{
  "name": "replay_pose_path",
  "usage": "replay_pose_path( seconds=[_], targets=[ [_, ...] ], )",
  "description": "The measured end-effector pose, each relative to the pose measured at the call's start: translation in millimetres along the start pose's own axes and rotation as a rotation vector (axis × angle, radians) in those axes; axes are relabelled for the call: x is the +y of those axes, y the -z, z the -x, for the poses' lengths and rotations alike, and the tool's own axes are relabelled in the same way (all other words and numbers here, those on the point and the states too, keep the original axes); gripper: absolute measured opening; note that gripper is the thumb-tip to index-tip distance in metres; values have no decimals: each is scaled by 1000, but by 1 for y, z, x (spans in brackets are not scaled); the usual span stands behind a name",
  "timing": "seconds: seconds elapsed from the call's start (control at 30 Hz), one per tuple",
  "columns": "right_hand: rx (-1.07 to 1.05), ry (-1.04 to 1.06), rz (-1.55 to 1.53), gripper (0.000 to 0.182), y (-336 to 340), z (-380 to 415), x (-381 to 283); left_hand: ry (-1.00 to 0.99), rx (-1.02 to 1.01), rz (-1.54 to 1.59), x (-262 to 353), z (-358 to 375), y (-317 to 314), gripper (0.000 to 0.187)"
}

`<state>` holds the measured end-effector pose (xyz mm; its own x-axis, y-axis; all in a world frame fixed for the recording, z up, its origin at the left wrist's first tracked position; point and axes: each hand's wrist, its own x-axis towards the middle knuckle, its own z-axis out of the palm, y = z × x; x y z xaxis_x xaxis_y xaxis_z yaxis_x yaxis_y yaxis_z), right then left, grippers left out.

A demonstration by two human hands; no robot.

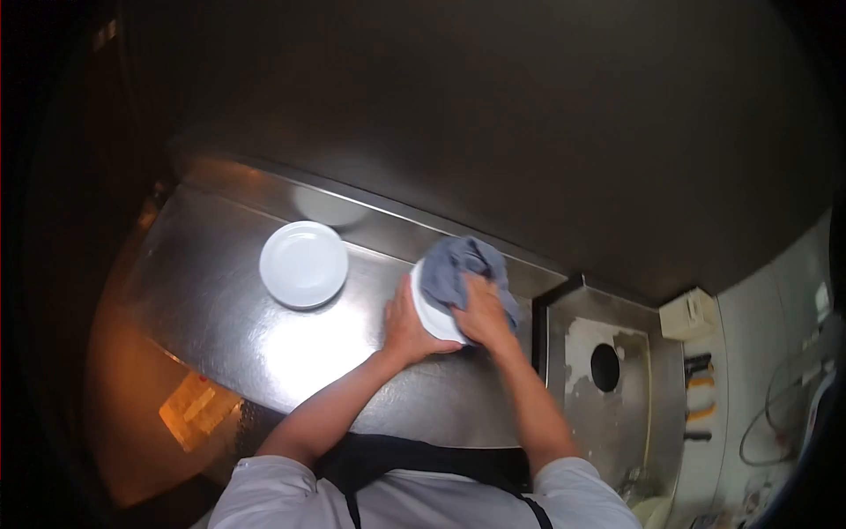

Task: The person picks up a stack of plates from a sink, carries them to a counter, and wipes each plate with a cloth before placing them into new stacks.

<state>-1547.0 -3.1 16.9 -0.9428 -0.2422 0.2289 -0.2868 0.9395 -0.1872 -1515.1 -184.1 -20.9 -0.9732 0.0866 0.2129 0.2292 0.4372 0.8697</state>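
My left hand (408, 323) grips a white plate (429, 310) by its left and near edge, thumb along the rim. Bunched over the plate's far right part lies a grey-blue cloth (464, 263). My right hand (483, 310) presses into this cloth with its fingers closed on it, covering much of the plate. To the left, a white plate (304, 264) rests on the steel counter, its rim showing a doubled edge as of a small stack.
The steel counter (211, 256) runs along a dark wall with a raised back edge. On the right is a sink basin (589, 414) with a round black piece (604, 368) in it. A white box (687, 315) and several black and orange handles (701, 382) sit beside the tiled wall.
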Motion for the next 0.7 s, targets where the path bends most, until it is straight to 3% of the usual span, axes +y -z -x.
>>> replay_pose_path(
  seconds=[0.03, 0.07, 0.17, 0.2, 0.23, 0.3, 0.33, 0.47, 0.6, 0.7],
  targets=[
    [59, 70, -103, 67, -10, -8, -7, 6, -14, 19, -1, -1, 0, 150],
    [-59, 121, -213, 62, -3, -19, -23, -8, 16, -37, -1, -2, 2, 133],
    [-85, 276, -427, 52, -11, 3, -42, -186, -320, 5, -36, -14, -11, 108],
    [-195, 221, -454, 54, -5, 13, -41, -177, -196, -173, -59, -1, -29, 88],
    [-315, 172, -471, 55, 6, 24, -31, -328, -110, -306, -84, -6, -45, 103],
    [-398, 231, -412, 56, 30, 37, -9, -104, -43, -235, -48, -5, -10, 119],
    [-352, 156, -313, 58, 34, 42, 7, -114, 47, -92, -45, -3, -13, 135],
    [-65, 20, 21, 60, 15, 20, 30, -74, 37, 25, -12, -3, 1, 144],
    [-94, 165, -150, 60, -12, 9, -9, -18, 10, -31, -28, -2, -6, 137],
    [-176, 210, -260, 62, 16, 39, -46, -216, -322, 139, -77, -28, -11, 130]
  ],
)
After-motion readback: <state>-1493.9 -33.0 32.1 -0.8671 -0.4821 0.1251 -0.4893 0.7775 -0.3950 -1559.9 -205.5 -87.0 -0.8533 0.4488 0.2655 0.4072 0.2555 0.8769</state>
